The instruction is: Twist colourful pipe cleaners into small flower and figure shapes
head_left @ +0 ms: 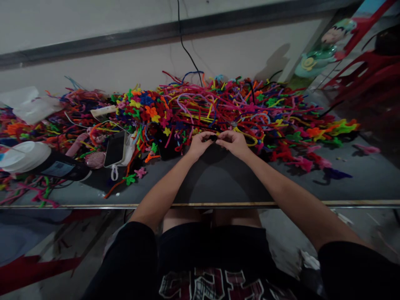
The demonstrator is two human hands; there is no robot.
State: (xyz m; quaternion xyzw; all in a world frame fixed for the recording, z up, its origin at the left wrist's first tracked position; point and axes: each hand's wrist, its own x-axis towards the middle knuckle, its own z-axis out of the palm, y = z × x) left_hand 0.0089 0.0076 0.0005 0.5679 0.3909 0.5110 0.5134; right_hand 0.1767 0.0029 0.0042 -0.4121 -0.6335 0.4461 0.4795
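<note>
Fuzzy, matt pipe cleaners [193, 104]; smooth grey tabletop [225, 179].

Craft workshop, shown by the table's heaped pipe cleaners [193, 104].

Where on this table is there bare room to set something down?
Bare table shows between the forearms, from the left hand and right hand, pinching a black piece, to the front edge; also between the dark blue piece and that edge. It is crowded along the wall, under the fuzzy-stem pile, and around the phone.
</note>
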